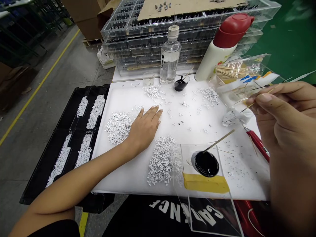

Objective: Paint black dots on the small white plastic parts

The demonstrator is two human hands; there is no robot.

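My left hand [144, 126] lies flat on a white board [133, 177], its fingers slightly apart and holding nothing. It touches the edge of a heap of small white parts [118, 127], and a second heap [161, 161] lies just below it. At the right, my right hand [283, 121] pinches a thin wooden stick [256, 99] above the board. Nearest that hand are a clear plastic bag of wooden sticks [232, 74] and a crumpled white tissue [234, 118]. A black-filled cup [205, 163] with a stick in it sits in a clear acrylic stand [187, 158].
Black trays [74, 131] holding rows of white parts stand left of the board. Behind it are a water bottle [170, 56], a small cup of black liquid [181, 83], a red-capped white flask [222, 46] and stacked clear trays [148, 42]. A red-handled tool [258, 144] lies at the right edge.
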